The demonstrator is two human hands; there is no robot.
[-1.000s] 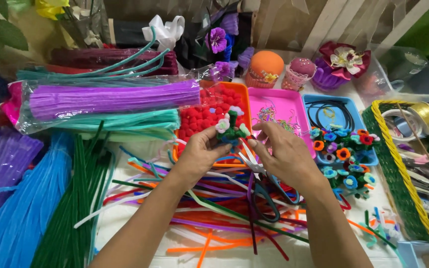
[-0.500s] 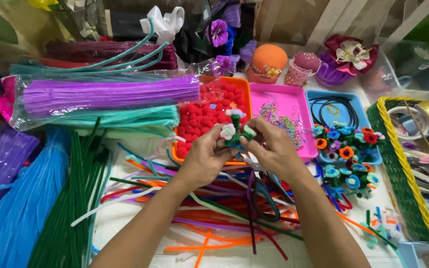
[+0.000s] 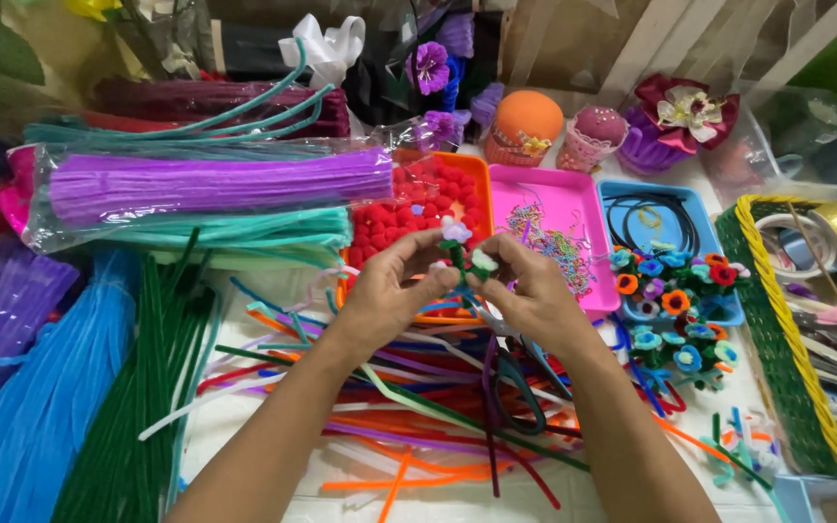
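My left hand (image 3: 391,292) and my right hand (image 3: 529,292) meet over the middle of the table and pinch a small pipe-cleaner flower sprig (image 3: 461,250) between their fingertips. The sprig has a dark green stem, a pale lilac bloom on top and a light green bloom beside it. Just behind the hands stands an orange tray (image 3: 478,184) full of red pompoms. Loose pipe cleaners (image 3: 409,416) in many colours lie spread under my forearms.
A pink tray (image 3: 544,190) of small beads and a blue tray (image 3: 622,194) with finished little flowers (image 3: 675,295) sit to the right. A green and yellow basket (image 3: 777,329) holds tape rolls. Bagged purple (image 3: 215,184), teal, blue (image 3: 31,407) and green pipe-cleaner bundles fill the left.
Both hands stay pinched on the sprig and have shifted slightly while working it; the view has drifted a little, and the sprig now stands more upright between the fingertips.
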